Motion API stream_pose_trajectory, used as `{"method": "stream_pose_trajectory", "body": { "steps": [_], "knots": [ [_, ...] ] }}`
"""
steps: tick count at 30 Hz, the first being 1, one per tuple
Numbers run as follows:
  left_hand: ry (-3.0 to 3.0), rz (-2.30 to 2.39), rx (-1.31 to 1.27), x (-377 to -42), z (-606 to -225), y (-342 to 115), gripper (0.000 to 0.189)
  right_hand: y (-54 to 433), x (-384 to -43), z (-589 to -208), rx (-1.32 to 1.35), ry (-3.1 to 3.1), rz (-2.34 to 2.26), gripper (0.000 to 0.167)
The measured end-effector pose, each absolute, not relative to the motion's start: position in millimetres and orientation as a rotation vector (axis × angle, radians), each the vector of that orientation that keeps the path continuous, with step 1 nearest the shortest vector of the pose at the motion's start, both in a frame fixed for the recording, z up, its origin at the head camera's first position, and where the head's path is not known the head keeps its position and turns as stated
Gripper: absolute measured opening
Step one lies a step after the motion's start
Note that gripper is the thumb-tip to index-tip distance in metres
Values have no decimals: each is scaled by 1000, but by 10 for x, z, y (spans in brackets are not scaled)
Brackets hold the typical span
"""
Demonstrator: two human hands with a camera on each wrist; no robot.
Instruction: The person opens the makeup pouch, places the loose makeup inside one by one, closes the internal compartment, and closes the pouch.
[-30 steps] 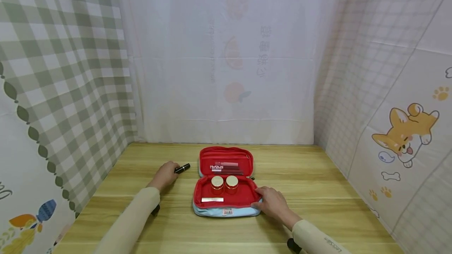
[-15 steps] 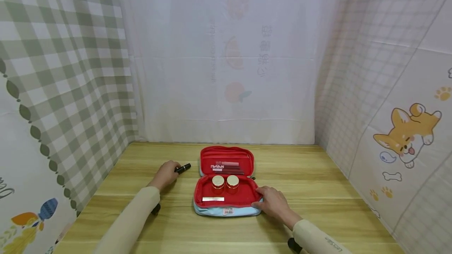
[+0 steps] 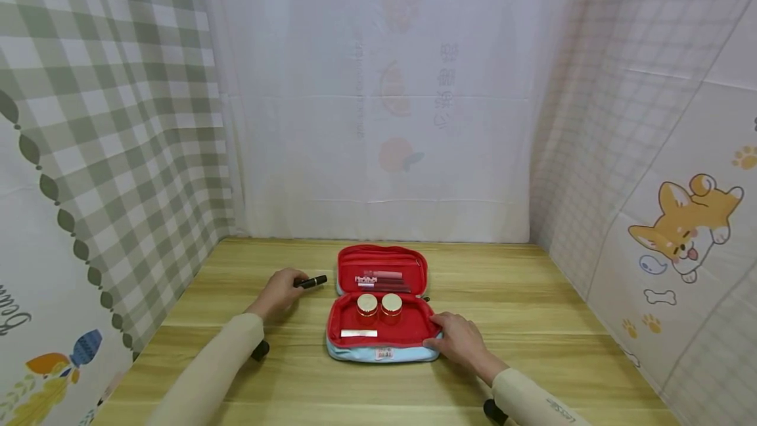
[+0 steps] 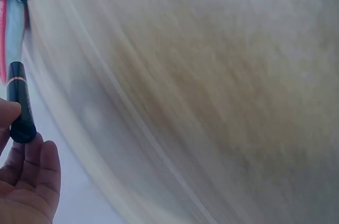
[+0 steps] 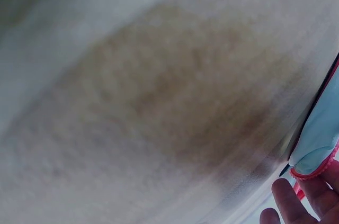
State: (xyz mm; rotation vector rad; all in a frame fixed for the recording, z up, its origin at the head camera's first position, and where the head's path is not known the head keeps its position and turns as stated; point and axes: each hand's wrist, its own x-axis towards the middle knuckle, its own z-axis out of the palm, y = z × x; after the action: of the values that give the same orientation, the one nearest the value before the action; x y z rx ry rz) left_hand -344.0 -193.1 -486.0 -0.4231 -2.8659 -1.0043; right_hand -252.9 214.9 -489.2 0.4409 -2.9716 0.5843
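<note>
My left hand (image 3: 281,292) holds a black lipstick tube (image 3: 313,281) with a gold ring, left of the pouch. In the left wrist view, the thumb and fingers grip the near end of the tube (image 4: 19,94). A light blue pouch (image 3: 353,352) with a red lining lies unzipped and spread open on the table. Inside its near half stand two gold-lidded jars (image 3: 367,303), with a thin whitish stick (image 3: 359,333) in front of them. Several slim pink and dark red tubes (image 3: 384,281) sit in the lid half. My right hand (image 3: 461,340) pinches the pouch's right front edge.
The wooden table (image 3: 532,307) reaches back to a pale curtain (image 3: 307,150). A green checked cloth (image 3: 148,110) hangs on the left, and a cloth with a printed dog (image 3: 683,235) hangs on the right. A dark zipper pull (image 3: 426,299) shows at the pouch's right side.
My left hand has shifted slightly right with the lipstick tube, which now lies a little flatter and nearer the pouch. The right hand keeps its hold on the pouch edge.
</note>
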Motion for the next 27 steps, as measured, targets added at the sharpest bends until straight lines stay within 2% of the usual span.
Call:
{"method": "stream_pose_trajectory", "body": {
  "steps": [18, 27],
  "knots": [
    [-2697, -1123, -678, -3209, -4714, -1872, 27, 2149, -2538, -4896, 452, -2968, 593, 53],
    [-2634, -1217, -873, -3039, -4647, -1691, 27, 2155, -2543, -4894, 431, -2985, 586, 54]
  ]
}}
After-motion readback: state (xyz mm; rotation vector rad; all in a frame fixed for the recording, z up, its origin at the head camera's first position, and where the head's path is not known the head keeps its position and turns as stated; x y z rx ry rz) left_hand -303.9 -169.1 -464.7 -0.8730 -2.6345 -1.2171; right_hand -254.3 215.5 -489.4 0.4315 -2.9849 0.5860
